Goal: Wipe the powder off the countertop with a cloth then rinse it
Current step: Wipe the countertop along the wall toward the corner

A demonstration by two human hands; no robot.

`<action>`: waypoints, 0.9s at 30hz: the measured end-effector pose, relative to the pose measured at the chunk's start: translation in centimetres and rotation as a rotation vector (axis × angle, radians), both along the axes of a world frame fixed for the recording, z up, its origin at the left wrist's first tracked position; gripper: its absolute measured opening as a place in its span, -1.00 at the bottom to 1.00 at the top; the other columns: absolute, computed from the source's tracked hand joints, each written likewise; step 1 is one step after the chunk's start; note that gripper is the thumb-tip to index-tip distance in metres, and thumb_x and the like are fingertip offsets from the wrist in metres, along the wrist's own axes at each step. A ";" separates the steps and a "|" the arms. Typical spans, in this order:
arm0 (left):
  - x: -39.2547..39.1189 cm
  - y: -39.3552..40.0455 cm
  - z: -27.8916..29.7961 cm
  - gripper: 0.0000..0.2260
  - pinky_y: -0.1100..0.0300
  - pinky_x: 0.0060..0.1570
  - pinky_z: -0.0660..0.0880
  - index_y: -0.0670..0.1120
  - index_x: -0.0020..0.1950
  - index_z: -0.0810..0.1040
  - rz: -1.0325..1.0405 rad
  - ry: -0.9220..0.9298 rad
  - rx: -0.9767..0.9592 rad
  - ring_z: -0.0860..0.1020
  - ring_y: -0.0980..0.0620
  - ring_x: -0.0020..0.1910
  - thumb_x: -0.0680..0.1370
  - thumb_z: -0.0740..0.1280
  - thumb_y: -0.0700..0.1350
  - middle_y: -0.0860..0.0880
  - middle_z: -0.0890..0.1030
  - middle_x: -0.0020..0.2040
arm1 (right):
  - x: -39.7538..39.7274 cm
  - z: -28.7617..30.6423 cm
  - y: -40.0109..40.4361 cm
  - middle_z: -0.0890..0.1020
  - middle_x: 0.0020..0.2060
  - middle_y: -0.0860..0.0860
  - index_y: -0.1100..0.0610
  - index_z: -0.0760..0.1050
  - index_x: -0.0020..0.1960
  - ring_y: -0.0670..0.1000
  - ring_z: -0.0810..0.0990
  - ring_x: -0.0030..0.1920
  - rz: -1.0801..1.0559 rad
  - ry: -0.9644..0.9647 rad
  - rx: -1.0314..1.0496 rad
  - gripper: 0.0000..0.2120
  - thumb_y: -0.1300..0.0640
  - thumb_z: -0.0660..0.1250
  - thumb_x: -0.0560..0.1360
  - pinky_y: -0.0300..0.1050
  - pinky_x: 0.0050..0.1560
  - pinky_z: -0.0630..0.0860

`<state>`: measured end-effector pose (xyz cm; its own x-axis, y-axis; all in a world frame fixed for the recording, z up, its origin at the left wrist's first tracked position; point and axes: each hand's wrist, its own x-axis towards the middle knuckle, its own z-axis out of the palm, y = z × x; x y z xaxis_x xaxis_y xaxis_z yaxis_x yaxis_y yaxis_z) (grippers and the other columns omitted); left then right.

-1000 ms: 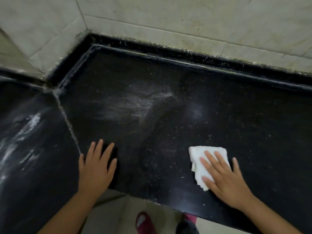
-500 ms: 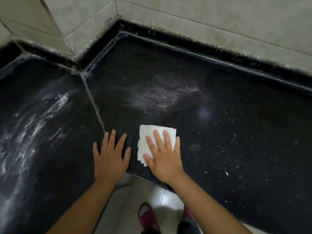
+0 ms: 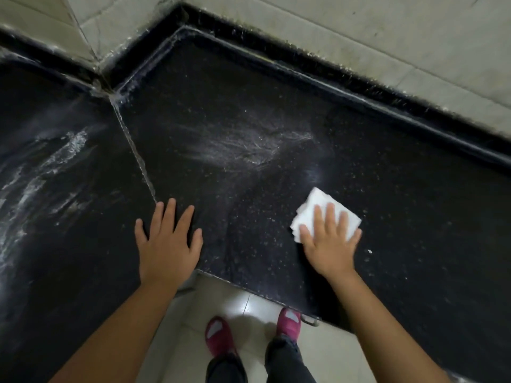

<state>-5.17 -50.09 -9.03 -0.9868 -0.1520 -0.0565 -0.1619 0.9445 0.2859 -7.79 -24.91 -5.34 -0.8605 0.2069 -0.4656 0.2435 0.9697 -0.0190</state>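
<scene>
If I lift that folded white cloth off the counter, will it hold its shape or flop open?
The folded white cloth would probably flop: its stacked layers already fan apart at the left edge. It looks thin, so likely very light. Pushed flat under the right hand, it should slide easily over the smooth black countertop, though the layers may shift or bunch.

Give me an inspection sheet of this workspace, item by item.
Surface: black countertop, white powder smears mid-slab and streaks on the left slab.
Job's things: folded white cloth flat on the counter.
Clutter: nothing seen.
Hands: right hand presses the cloth with straight fingers; left hand rests flat on the counter.
Cables: nothing seen.
Surroundings: tiled wall behind, tiled floor and pink shoes below.
</scene>
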 end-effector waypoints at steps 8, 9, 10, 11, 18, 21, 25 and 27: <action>0.2 0.1 0.1 -0.58 -0.14 0.39 -0.14 -0.03 0.43 0.28 0.018 -0.036 0.022 0.05 -0.08 0.49 0.59 0.11 0.03 -0.12 0.17 0.49 | 0.0 -1.8 -9.7 -0.16 0.52 -0.09 -0.06 -0.12 0.52 0.02 -0.25 0.50 0.467 0.118 -0.224 -0.15 -0.25 -0.49 0.26 0.02 0.38 -0.41; 0.2 0.1 0.3 -0.57 -0.17 0.39 -0.11 -0.05 0.41 0.32 0.022 -0.020 0.031 0.09 -0.10 0.48 0.57 0.09 0.04 -0.14 0.21 0.47 | -0.3 -1.7 -8.9 -0.14 0.51 -0.12 -0.08 -0.11 0.52 -0.01 -0.24 0.50 0.474 0.115 -0.225 -0.15 -0.26 -0.49 0.25 0.01 0.40 -0.39; 0.2 0.2 0.4 -0.56 -0.18 0.38 -0.08 -0.06 0.40 0.35 0.022 -0.005 0.041 0.12 -0.12 0.47 0.55 0.09 0.04 -0.16 0.24 0.46 | -0.9 -1.7 -7.8 -0.13 0.51 -0.14 -0.10 -0.10 0.51 -0.04 -0.22 0.50 0.468 0.114 -0.205 -0.20 -0.28 -0.45 0.30 0.04 0.42 -0.36; 0.1 0.2 0.6 -0.58 -0.19 0.38 -0.08 -0.07 0.40 0.35 0.020 -0.003 0.045 0.12 -0.13 0.47 0.56 0.11 0.03 -0.16 0.24 0.46 | -1.7 -1.5 -6.5 -0.13 0.51 -0.15 -0.11 -0.10 0.51 -0.05 -0.22 0.51 0.439 0.111 -0.168 -0.30 -0.30 -0.37 0.41 0.07 0.43 -0.33; 0.4 0.6 1.3 -0.58 -0.17 0.39 -0.11 -0.04 0.45 0.26 0.015 -0.035 0.019 0.05 -0.11 0.49 0.58 0.16 -0.04 -0.14 0.17 0.49 | -3.3 0.2 5.3 -0.15 0.51 -0.13 -0.12 -0.14 0.51 -0.03 -0.19 0.51 0.038 0.062 0.036 -0.49 -0.17 -0.11 0.60 0.22 0.41 -0.30; 0.5 0.7 1.6 -0.56 -0.14 0.40 -0.12 -0.01 0.48 0.16 0.013 -0.071 -0.001 -0.01 -0.07 0.50 0.60 0.09 -0.02 -0.11 0.10 0.51 | -2.9 1.2 9.8 -0.16 0.52 -0.09 -0.09 -0.15 0.51 0.00 -0.18 0.51 -0.066 0.012 0.078 -0.46 -0.19 -0.12 0.59 0.24 0.41 -0.27; 0.4 0.9 1.8 -0.56 -0.12 0.40 -0.13 0.00 0.49 0.10 -0.001 -0.083 -0.041 -0.04 -0.07 0.50 0.61 0.04 0.00 -0.10 0.06 0.52 | 1.4 1.1 11.4 -0.16 0.52 -0.08 -0.09 -0.15 0.51 0.04 -0.18 0.51 -0.156 0.010 0.024 -0.47 -0.15 -0.09 0.60 0.23 0.43 -0.18; 0.4 1.0 1.9 -0.56 -0.12 0.39 -0.12 -0.02 0.49 0.12 0.001 -0.077 -0.059 -0.01 -0.08 0.49 0.61 0.05 -0.02 -0.12 0.08 0.51 | 4.3 0.8 10.6 -0.17 0.52 -0.07 -0.08 -0.15 0.51 0.05 -0.19 0.51 -0.174 0.044 -0.012 -0.49 -0.12 -0.09 0.61 0.20 0.44 -0.16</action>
<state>-4.80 -49.11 -7.09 -0.9797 -0.1584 -0.1230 -0.1823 0.9590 0.2169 -3.46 -14.32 -4.55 -0.8319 0.3494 -0.4312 0.4066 0.9125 -0.0448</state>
